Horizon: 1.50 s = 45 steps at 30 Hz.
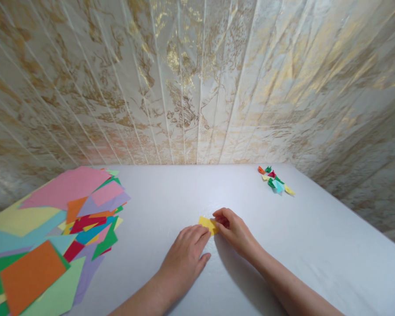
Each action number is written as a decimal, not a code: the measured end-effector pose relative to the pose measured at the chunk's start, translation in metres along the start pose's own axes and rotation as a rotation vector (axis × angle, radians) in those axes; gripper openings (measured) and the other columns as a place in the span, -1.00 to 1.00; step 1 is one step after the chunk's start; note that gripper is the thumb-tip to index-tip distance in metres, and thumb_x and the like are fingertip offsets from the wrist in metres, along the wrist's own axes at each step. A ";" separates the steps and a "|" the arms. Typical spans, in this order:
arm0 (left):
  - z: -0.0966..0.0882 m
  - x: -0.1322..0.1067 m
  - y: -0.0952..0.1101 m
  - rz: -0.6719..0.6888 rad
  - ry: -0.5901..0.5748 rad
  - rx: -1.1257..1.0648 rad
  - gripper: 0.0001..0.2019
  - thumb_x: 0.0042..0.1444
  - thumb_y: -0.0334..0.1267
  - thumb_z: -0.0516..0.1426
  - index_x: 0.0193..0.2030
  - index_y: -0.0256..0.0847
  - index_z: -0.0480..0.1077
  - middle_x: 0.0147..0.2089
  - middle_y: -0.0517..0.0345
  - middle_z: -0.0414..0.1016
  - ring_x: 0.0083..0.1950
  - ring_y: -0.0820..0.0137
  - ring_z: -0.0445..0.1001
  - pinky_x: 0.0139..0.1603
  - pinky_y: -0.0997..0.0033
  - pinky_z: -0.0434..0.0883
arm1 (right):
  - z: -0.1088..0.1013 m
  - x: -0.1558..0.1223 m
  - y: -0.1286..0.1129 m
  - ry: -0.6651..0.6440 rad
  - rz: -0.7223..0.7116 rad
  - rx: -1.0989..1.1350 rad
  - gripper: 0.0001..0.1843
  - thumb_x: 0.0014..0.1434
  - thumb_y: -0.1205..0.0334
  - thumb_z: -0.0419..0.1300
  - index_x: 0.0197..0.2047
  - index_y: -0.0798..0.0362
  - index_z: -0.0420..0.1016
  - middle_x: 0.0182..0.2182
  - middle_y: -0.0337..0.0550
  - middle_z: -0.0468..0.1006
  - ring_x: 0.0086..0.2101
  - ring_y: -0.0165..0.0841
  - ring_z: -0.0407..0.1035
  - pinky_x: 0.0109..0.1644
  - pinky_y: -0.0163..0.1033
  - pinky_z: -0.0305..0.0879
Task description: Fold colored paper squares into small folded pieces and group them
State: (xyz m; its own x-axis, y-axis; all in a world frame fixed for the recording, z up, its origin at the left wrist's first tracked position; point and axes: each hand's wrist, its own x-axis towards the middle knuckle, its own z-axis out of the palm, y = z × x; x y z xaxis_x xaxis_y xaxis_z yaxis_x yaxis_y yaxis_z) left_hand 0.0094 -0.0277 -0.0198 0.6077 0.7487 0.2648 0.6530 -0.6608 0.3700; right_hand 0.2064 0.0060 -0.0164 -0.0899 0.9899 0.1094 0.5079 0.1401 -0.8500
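Note:
A small yellow piece of paper (205, 222) lies on the white table in front of me. My left hand (188, 248) rests flat on the table, its fingertips pressing the paper's lower left edge and its thumb held apart. At the paper's right edge, my right hand (233, 229) has its thumb and curled fingers closed on the corner. The exact grip of those fingertips is partly hidden.
Overlapping sheets and scraps of coloured paper, with an orange sheet (33, 276) and a large pink sheet (70, 186), cover the table's left side. Several small folded paper pieces (278, 186) sit at the far right. A gold-patterned curtain (184, 87) hangs behind the table (171, 188).

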 end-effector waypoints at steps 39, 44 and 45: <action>0.001 0.000 0.000 -0.016 0.001 0.013 -0.51 0.16 -0.42 0.16 0.24 -0.17 0.27 0.22 0.00 0.42 0.25 0.18 0.35 0.32 -0.01 0.30 | 0.005 -0.004 -0.013 -0.055 -0.056 -0.210 -0.78 0.04 0.47 0.07 -0.29 0.01 0.42 -0.39 -0.25 0.45 -0.38 -0.38 0.31 -0.30 -0.29 0.17; 0.001 -0.001 0.000 -0.011 0.000 0.018 -0.52 0.16 -0.41 0.16 0.23 -0.17 0.28 0.23 0.01 0.41 0.26 0.16 0.34 0.32 -0.04 0.30 | 0.009 -0.008 -0.013 -0.057 -0.112 -0.331 -0.84 0.12 0.45 0.05 -0.29 0.00 0.34 -0.32 -0.22 0.41 -0.30 -0.35 0.30 -0.23 -0.28 0.18; 0.000 0.000 0.000 -0.010 -0.001 0.015 -0.52 0.15 -0.41 0.16 0.23 -0.17 0.28 0.22 0.01 0.41 0.25 0.16 0.34 0.32 -0.03 0.30 | 0.010 -0.009 -0.013 -0.056 -0.121 -0.348 -0.84 0.13 0.45 0.04 -0.29 -0.01 0.34 -0.31 -0.22 0.41 -0.29 -0.34 0.31 -0.21 -0.28 0.18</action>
State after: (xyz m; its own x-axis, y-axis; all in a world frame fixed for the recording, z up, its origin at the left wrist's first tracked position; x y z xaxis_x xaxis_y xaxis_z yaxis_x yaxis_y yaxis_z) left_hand 0.0096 -0.0282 -0.0200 0.6012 0.7555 0.2603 0.6660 -0.6537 0.3594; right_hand 0.1919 -0.0044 -0.0118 -0.2091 0.9645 0.1613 0.7511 0.2640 -0.6052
